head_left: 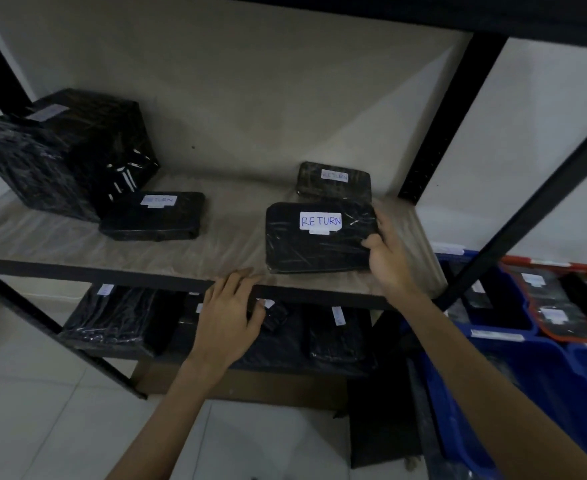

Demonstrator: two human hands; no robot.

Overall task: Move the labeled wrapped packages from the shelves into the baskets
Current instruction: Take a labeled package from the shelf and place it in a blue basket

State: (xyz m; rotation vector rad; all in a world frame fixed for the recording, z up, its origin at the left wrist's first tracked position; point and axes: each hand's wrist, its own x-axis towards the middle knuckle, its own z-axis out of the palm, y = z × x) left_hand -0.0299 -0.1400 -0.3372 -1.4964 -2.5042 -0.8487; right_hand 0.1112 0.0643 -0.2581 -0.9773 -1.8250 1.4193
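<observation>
A flat black wrapped package (314, 244) with a white "RETURN" label is tilted up off the middle shelf (77, 237), and my right hand (387, 254) grips its right edge. My left hand (228, 317) rests with fingers spread on the shelf's front edge. Behind the held package lies another "RETURN" package (333, 181). A third one (153, 216) lies left of centre. A big black wrapped box (63, 154) stands at the far left. At the right, a blue basket (541, 368) and a red basket (562, 303) hold wrapped packages.
The lower shelf carries several more black labeled packages (112, 317). A black upright post (447, 116) and a diagonal brace (527, 209) of the rack stand between the shelf and the baskets. White tiled floor (42, 410) lies below.
</observation>
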